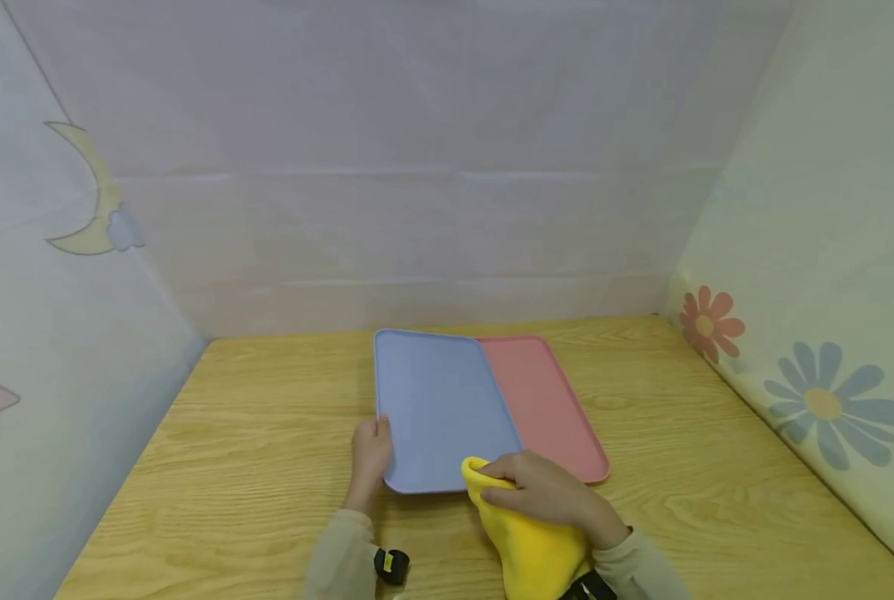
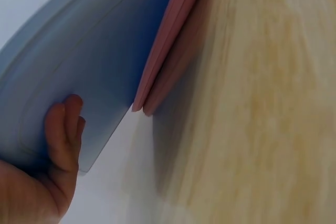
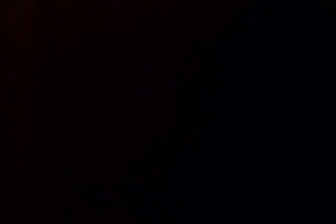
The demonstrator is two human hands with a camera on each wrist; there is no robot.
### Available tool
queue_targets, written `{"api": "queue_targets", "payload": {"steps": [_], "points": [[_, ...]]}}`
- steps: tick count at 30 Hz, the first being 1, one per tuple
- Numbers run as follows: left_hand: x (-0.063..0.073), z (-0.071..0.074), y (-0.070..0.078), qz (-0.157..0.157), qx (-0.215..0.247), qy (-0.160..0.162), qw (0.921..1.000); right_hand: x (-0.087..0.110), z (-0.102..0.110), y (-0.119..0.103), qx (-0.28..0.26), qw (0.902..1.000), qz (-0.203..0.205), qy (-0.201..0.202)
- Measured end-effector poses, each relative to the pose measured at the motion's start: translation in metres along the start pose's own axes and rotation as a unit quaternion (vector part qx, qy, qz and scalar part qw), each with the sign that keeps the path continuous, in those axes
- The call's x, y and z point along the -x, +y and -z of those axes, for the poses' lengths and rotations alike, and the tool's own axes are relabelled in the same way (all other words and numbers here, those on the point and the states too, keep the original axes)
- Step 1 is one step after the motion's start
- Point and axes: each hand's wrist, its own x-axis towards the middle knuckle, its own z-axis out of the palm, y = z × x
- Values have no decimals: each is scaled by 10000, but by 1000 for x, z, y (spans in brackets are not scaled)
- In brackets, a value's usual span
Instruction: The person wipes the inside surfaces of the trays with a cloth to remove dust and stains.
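Observation:
A blue tray (image 1: 442, 408) is held up at a tilt by my left hand (image 1: 370, 457), which grips its left edge near the front corner. In the left wrist view, the fingers (image 2: 65, 135) lie against the tray's underside and the thumb is hidden. My right hand (image 1: 540, 492) pinches a yellow cloth (image 1: 532, 554) by the blue tray's front right corner; the cloth hangs down toward the wrist. Below and to the right is a pink tray (image 1: 540, 400), partly covered by the blue one. The right wrist view is black.
Both trays are over a wood-grain table (image 1: 267, 417). A pale cloth wall (image 1: 417, 208) closes off the back. Printed sheets stand along both sides, with a moon (image 1: 97, 200) on the left and a blue flower (image 1: 821, 404) on the right.

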Motion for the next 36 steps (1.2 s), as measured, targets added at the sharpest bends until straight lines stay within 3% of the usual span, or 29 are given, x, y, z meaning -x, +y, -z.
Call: {"api": "queue_targets", "payload": {"steps": [14, 27, 36], "points": [[1, -12, 7, -110, 244, 162, 9995, -2, -1, 1, 188, 9998, 4, -36], [2, -26, 3, -145, 492, 53, 9987, -2, -4, 0, 11, 9999, -69, -96], [2, -33, 6, 109, 586, -64, 9982, -3, -5, 0, -14, 9999, 9, -164]]}}
